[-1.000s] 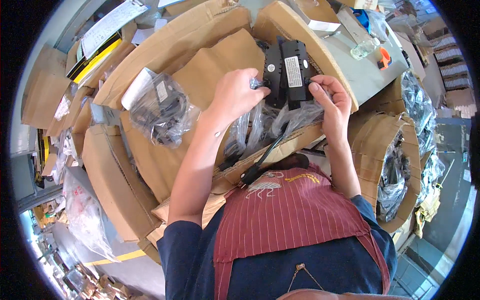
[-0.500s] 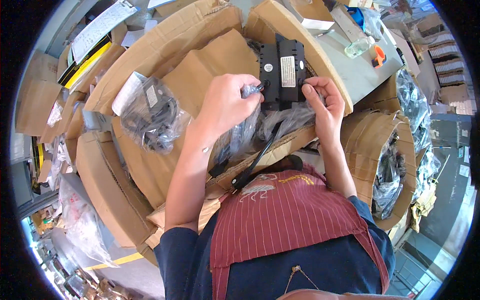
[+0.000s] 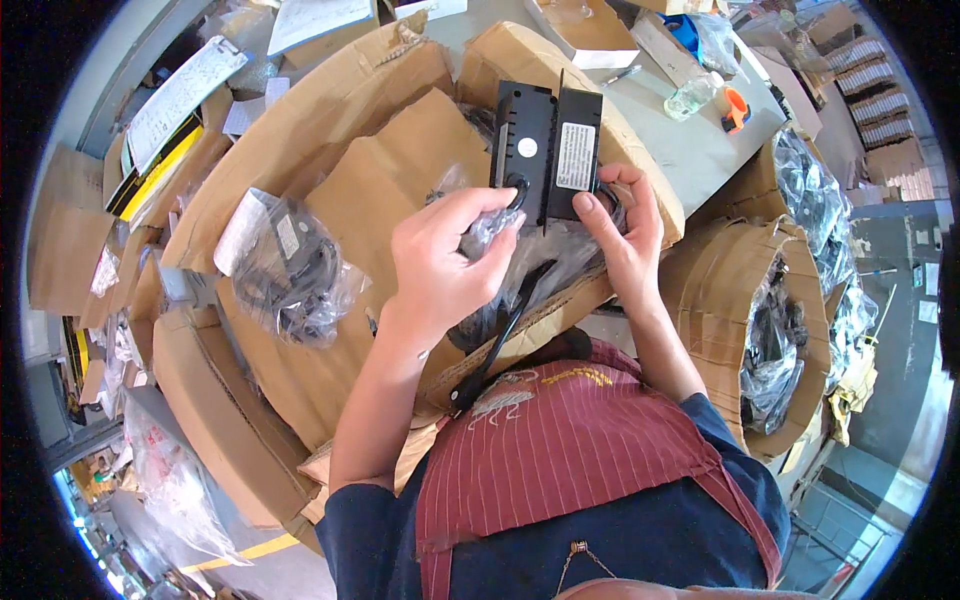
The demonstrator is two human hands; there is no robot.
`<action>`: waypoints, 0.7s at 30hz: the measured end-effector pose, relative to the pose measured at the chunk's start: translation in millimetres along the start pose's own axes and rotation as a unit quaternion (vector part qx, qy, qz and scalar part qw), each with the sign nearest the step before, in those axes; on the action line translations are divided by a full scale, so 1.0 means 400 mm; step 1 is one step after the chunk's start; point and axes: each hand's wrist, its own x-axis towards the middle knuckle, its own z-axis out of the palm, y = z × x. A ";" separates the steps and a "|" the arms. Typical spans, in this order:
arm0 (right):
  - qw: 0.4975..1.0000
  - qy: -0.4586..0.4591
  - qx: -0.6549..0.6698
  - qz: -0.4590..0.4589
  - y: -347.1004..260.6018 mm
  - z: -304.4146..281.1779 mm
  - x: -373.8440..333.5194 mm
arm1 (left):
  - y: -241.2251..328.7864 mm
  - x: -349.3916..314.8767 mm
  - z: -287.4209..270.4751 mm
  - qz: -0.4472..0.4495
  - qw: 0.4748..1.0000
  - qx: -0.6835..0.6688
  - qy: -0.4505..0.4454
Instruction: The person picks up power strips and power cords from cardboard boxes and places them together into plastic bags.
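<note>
Two black rectangular power adapters [image 3: 547,150] stand side by side over an open cardboard box [image 3: 380,200], one with a white label facing me. My right hand [image 3: 620,235] grips the lower right edge of the labelled one, thumb on its face. My left hand [image 3: 445,260] pinches a clear plastic bag [image 3: 495,230] just below the left adapter, fingertips touching its round port. A black cable [image 3: 500,335] runs down from the adapters toward my striped red apron.
A bagged coil of black cable [image 3: 290,270] lies on the box flap at left. Cardboard boxes of bagged cables [image 3: 780,330] stand at right. A grey table [image 3: 690,140] behind holds a clear bottle [image 3: 695,95], an orange tape roll [image 3: 737,108] and papers.
Both hands have stayed on the adapters. My left hand has closed its fingers onto the plastic bag under the left adapter; the view has shifted slightly.
</note>
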 end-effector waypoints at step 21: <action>0.974 -0.203 0.047 0.094 -0.035 -0.040 0.020 | 0.020 0.008 -0.018 -0.073 0.933 -0.340 0.090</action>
